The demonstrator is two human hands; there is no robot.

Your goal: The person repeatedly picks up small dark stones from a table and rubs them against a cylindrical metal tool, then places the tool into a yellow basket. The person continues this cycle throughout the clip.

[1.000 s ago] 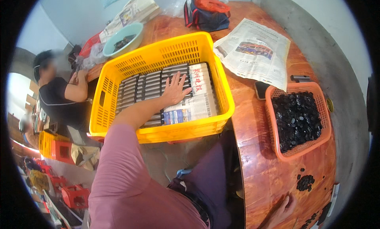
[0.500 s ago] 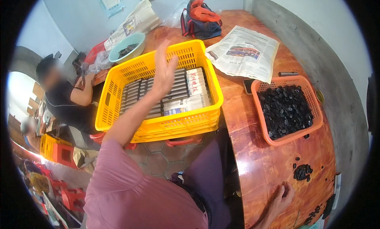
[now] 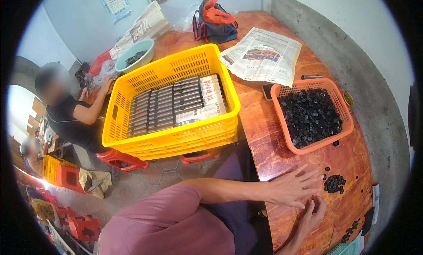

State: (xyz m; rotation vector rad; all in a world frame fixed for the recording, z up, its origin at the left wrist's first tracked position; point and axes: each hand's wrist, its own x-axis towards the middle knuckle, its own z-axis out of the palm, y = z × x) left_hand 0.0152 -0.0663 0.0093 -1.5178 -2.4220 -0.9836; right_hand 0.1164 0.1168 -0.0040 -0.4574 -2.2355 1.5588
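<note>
My left hand [image 3: 294,185] reaches across the wooden table with its fingers spread and nothing in them. Its fingertips come close to a small pile of black ring-like parts [image 3: 335,183]. Just below it, my right hand [image 3: 314,209] rests at the table with its fingers curled toward the thumb; whatever they hold, if anything, is hidden. Beyond both hands, an orange plastic basket [image 3: 296,145] is filled with many similar black parts [image 3: 310,116]. To the left, a yellow perforated crate [image 3: 176,139] contains rows of dark grey metal tubes [image 3: 163,105], with newspaper [image 3: 212,91] over some of them.
A newspaper sheet [image 3: 264,52] lies beyond the orange basket, with a metal tube [image 3: 312,77] near it. A dark bag [image 3: 216,28] and a pale green bowl [image 3: 139,48] stand farther back. Another person [image 3: 72,107] sits at the left, near red stools [image 3: 123,160].
My left hand has swung from above the yellow crate down to the right, beside my right hand at the table. My right hand stays near the same spot, fingers curled.
</note>
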